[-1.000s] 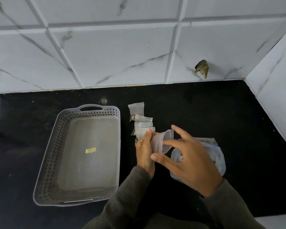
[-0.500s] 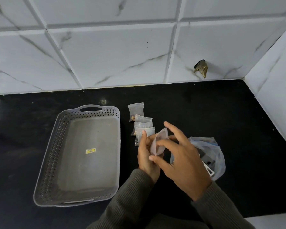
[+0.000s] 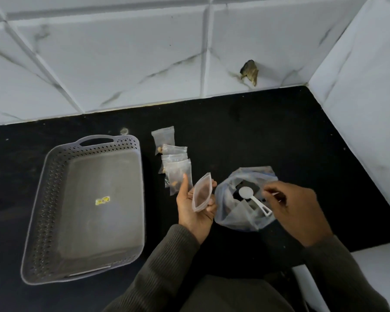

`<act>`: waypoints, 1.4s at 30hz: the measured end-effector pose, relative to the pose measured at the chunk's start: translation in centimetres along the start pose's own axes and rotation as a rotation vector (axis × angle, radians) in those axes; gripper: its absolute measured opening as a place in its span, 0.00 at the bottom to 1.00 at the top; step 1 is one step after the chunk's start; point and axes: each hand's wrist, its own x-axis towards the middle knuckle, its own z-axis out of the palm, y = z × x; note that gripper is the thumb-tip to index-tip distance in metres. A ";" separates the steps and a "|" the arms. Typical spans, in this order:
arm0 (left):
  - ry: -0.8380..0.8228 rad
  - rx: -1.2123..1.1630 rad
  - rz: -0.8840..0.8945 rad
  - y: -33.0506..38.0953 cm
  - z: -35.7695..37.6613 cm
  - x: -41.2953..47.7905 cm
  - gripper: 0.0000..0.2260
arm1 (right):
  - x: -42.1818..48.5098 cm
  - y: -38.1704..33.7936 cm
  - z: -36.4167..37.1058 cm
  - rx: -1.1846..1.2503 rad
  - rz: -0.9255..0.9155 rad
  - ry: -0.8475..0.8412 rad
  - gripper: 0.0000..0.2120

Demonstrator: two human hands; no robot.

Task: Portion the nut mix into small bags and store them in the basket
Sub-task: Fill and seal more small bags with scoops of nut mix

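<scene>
- Left hand [image 3: 195,212] is palm up and pinches a small clear zip bag [image 3: 202,192] between thumb and fingers. The bag's mouth is spread open and faces up.
- Right hand [image 3: 300,212] hovers over the right edge of a large clear plastic bag [image 3: 234,218] with its fingers curled. The frame is blurred there, so whether it grips anything cannot be told.
- White plastic scoop [image 3: 254,201] lies inside the large bag. Its handle end is just beside the right fingers; contact unclear.
- The large bag sits on the black countertop [image 3: 268,131] between the two hands with its mouth open. The nut mix inside shows only as dark patches.
- Four small filled clear bags [image 3: 178,171] lie in an overlapping row just beyond the left hand. The left thumb overlaps the nearest one in view.
- Grey perforated plastic basket [image 3: 45,210] sits well to the left of the left hand, with a yellow sticker [image 3: 102,201] on its floor.
- White marble tile wall [image 3: 122,52] stands beyond both hands.
</scene>
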 end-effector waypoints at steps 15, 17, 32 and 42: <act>-0.042 -0.074 -0.042 -3.3 1.5 2.0 0.27 | 3.8 2.1 4.8 -0.406 0.091 -0.225 0.11; -0.021 -0.091 -0.040 -3.6 1.5 2.7 0.26 | 3.6 2.5 4.7 -0.385 0.066 -0.246 0.12; 0.050 0.095 -0.031 -4.2 1.3 1.9 0.26 | 4.2 3.9 3.8 -0.438 0.104 -0.086 0.13; 0.082 0.022 0.062 -2.7 1.1 2.7 0.23 | 3.0 1.8 5.4 -0.435 -0.146 -0.134 0.12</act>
